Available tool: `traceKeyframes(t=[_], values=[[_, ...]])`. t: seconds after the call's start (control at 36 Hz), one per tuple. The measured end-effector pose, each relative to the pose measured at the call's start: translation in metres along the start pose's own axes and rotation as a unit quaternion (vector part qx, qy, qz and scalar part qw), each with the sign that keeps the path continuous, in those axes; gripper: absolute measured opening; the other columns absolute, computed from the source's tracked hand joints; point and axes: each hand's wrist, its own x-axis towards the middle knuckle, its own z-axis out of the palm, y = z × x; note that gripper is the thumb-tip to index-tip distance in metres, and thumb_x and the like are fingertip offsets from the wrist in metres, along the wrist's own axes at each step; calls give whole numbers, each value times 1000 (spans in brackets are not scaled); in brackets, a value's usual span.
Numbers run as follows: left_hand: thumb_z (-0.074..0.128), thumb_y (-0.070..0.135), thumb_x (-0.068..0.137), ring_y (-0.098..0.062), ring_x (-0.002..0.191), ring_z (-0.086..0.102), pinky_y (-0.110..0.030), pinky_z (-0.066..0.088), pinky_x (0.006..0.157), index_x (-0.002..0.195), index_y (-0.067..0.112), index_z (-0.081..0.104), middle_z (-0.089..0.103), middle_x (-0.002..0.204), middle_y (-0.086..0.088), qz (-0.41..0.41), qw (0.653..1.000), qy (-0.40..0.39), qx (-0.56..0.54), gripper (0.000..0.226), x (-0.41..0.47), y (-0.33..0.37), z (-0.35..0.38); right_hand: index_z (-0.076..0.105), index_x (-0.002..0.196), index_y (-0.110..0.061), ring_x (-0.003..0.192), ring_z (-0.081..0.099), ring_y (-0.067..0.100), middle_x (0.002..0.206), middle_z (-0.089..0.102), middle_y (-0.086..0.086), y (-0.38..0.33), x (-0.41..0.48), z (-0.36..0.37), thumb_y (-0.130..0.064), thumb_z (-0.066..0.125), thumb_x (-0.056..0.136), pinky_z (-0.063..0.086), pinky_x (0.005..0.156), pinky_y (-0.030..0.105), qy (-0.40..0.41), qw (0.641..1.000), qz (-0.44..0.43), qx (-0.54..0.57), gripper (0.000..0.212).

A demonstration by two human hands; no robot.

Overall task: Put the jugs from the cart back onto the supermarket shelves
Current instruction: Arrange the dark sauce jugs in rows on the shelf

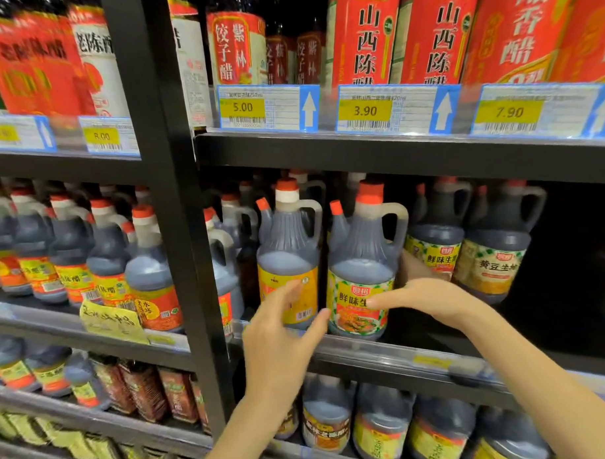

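A dark jug with a red cap and a green and yellow label (362,261) stands at the front edge of the middle shelf (384,351). My right hand (423,299) reaches from the right, its fingertips touching the jug's label, fingers apart. My left hand (281,336) hovers open in front of the neighbouring yellow-labelled jug (288,257), thumb pointing toward the first jug. Neither hand grips anything. The cart is out of view.
More dark jugs (494,250) stand to the right, with a dark gap beyond them. A black upright post (177,233) divides the shelving. Red vinegar packs (435,35) and price tags (267,108) fill the shelf above. More jugs (383,422) stand on the shelf below.
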Motion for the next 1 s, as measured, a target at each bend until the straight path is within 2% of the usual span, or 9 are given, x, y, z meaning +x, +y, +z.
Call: traceKeyframes(t=[0.06, 0.14, 0.28, 0.36, 0.47, 0.58, 0.67, 0.75, 1.0], values=[[77, 38, 74, 3, 109, 51, -6, 39, 91, 124, 24, 51, 58, 116, 8, -7, 999, 37, 3, 58, -3, -9, -8, 31, 142, -26, 118, 54, 5, 133, 53, -11, 6, -6, 4, -44, 91, 48, 48, 97, 29, 24, 999, 2, -48, 113], [69, 50, 72, 1, 125, 37, -14, 32, 102, 140, 25, 31, 46, 136, 4, -60, 998, -5, 25, 81, 0, -16, -12, 33, 141, -22, 112, 60, 7, 128, 59, -8, 17, -13, 12, -59, 88, 38, 52, 94, 34, 64, 995, 1, -81, 122], [52, 73, 66, -21, 136, 38, -43, 39, 108, 153, 15, 12, 36, 151, -4, -108, 979, -125, 117, 112, 17, -27, -13, 45, 127, -17, 96, 62, 0, 112, 65, -8, 24, -18, 29, -41, 89, 51, 50, 72, 10, 113, 985, -11, -129, 91], [63, 64, 71, -26, 120, 55, -47, 47, 97, 151, 10, 14, 54, 136, -7, -116, 967, -166, 152, 108, 28, -32, -13, 49, 121, -14, 96, 61, 5, 108, 65, -7, 22, -17, 34, -40, 89, 53, 48, 68, 10, 132, 976, -17, -173, 84], [75, 41, 76, -28, 120, 54, -50, 40, 104, 147, 9, 23, 59, 129, -6, -118, 967, -176, 143, 93, 33, -32, -12, 53, 117, -13, 98, 63, 9, 107, 67, -4, 23, -15, 34, -41, 90, 50, 50, 75, 16, 140, 974, -11, -180, 82], [77, 49, 70, -29, 122, 52, -52, 40, 104, 142, 12, 32, 59, 129, -4, -137, 971, -163, 105, 93, 32, -37, -12, 53, 116, -14, 101, 65, 11, 108, 68, -3, 24, -14, 30, -42, 90, 48, 56, 85, 31, 121, 980, 7, -160, 83], [62, 76, 51, -29, 123, 52, -52, 43, 102, 141, 21, 30, 59, 129, -1, -159, 974, -134, 93, 110, 29, -42, -10, 51, 119, -14, 101, 64, 8, 109, 67, -5, 22, -13, 29, -38, 91, 50, 55, 86, 26, 111, 981, 2, -158, 82], [61, 82, 46, -30, 124, 51, -53, 47, 97, 138, 29, 29, 59, 128, 0, -176, 974, -107, 90, 111, 27, -41, -7, 49, 120, -15, 101, 64, 6, 111, 67, -5, 21, -11, 27, -34, 91, 52, 54, 86, 24, 102, 983, -7, -153, 82], [84, 47, 62, -31, 133, 38, -49, 38, 100, 138, 16, 40, 63, 124, -8, -188, 969, -22, 160, 93, 18, -21, 5, 47, 120, -14, 102, 62, 8, 111, 64, -5, 21, -4, 32, -34, 92, 49, 49, 75, 12, 115, 980, -11, -164, 86]])
